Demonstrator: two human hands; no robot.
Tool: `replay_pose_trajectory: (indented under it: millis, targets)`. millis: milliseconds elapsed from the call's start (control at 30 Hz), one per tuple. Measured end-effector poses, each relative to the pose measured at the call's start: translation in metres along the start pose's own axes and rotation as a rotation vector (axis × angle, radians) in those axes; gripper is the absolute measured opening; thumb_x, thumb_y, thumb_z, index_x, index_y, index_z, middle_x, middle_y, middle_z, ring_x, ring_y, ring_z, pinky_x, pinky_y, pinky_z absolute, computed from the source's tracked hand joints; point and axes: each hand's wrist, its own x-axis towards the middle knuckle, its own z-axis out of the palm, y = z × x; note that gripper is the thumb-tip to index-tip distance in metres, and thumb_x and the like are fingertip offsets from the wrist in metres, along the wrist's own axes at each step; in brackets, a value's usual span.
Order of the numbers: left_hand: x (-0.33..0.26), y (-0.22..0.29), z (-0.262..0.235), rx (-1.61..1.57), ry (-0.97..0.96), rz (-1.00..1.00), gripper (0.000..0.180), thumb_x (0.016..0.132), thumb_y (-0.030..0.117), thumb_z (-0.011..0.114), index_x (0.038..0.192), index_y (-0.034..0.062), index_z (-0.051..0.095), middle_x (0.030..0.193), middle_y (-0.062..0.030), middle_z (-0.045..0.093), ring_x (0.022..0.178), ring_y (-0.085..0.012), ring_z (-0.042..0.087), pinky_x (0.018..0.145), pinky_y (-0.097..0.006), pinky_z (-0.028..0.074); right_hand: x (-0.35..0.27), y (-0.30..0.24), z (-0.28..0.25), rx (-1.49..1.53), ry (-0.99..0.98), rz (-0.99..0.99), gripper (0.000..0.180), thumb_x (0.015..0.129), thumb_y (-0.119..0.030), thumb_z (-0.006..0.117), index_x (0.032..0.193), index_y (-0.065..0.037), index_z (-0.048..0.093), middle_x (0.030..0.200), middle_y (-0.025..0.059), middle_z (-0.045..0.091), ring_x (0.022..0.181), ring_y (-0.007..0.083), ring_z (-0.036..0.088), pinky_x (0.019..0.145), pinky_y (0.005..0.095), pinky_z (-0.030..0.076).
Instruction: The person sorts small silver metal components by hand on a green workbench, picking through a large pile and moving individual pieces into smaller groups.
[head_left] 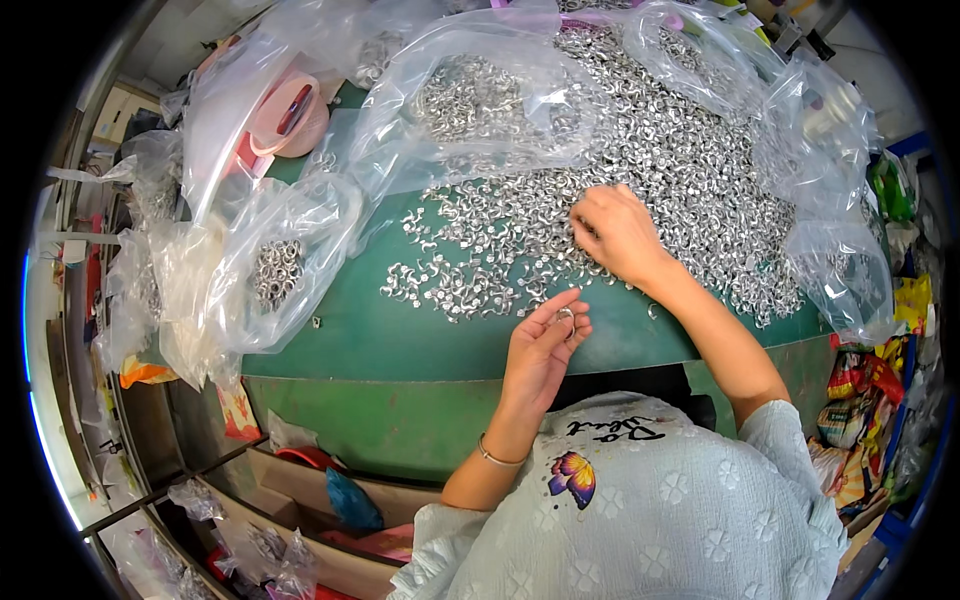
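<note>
My left hand (545, 340) is raised near the front edge of the green table, palm turned up. Between its thumb and fingers it pinches a small silver metal ring (566, 315). My right hand (617, 232) rests on a wide heap of small curved silver metal pieces (690, 190), its fingers curled and pressed together. Whatever its fingertips may grip is hidden under the hand. Looser metal pieces (450, 285) lie scattered left of my hands, and one lone piece (652, 312) sits near my right wrist.
Clear plastic bags (285, 230) with similar pieces surround the heap on the green table (340, 345). A pink plastic basket (290, 120) stands at the far left. Below the table's left side is an open drawer (290, 480); colourful packets (850, 390) are stacked at the right.
</note>
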Motion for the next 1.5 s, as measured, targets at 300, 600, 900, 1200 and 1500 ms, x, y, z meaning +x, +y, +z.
replay_pose_trajectory:
  millis: [300,600,900,1200,1500]
  targets:
    - [0.003,0.004,0.012,-0.057,0.033,0.012,0.042,0.098,0.011,0.051,0.134,-0.0101,0.044,0.129,-0.0221,0.055,0.122,-0.0284,0.054,0.104,-0.039,0.045,-0.032,-0.016,-0.028,0.992,-0.165,0.71,0.009,0.089,-0.012,0.065,0.088,-0.004,0.067,0.072,-0.0049,0.058,0.064,0.0023,0.047,0.059,0.0216,0.039]
    - [0.012,0.003,0.02,-0.08,0.049,0.084,0.044,0.101,0.016,0.047,0.135,-0.01,0.041,0.13,-0.0205,0.053,0.125,-0.0304,0.051,0.109,-0.044,0.039,-0.043,-0.022,-0.031,0.993,-0.271,0.63,0.01,0.089,-0.013,0.064,0.089,-0.003,0.066,0.076,-0.0038,0.062,0.069,0.0023,0.049,0.064,0.0224,0.041]
    - [0.006,-0.012,0.001,-0.193,-0.091,-0.166,0.022,0.096,0.009,0.055,0.115,-0.0019,0.059,0.093,-0.0083,0.06,0.076,-0.0141,0.054,0.067,-0.027,0.046,-0.089,-0.026,-0.07,0.477,-0.216,0.561,0.017,0.082,-0.013,0.071,0.092,-0.003,0.062,0.066,0.0088,0.051,0.056,0.0206,0.047,0.053,0.036,0.039]
    - [0.006,-0.026,0.024,0.05,-0.074,-0.233,0.039,0.091,-0.003,0.056,0.13,-0.0046,0.052,0.111,-0.0129,0.063,0.095,-0.0187,0.062,0.085,-0.03,0.053,-0.086,0.006,-0.075,0.082,0.158,0.455,0.016,0.083,-0.01,0.068,0.099,-0.007,0.067,0.081,0.0131,0.057,0.07,0.0326,0.058,0.063,0.0411,0.046]
    - [0.003,-0.029,0.027,0.095,-0.046,-0.193,0.038,0.091,-0.004,0.053,0.129,-0.0039,0.052,0.117,-0.0135,0.062,0.103,-0.0196,0.061,0.092,-0.032,0.05,-0.056,0.031,-0.041,-0.038,0.066,0.372,0.008,0.082,-0.012,0.068,0.081,-0.006,0.062,0.08,0.0106,0.06,0.076,0.0304,0.059,0.076,0.0402,0.04]
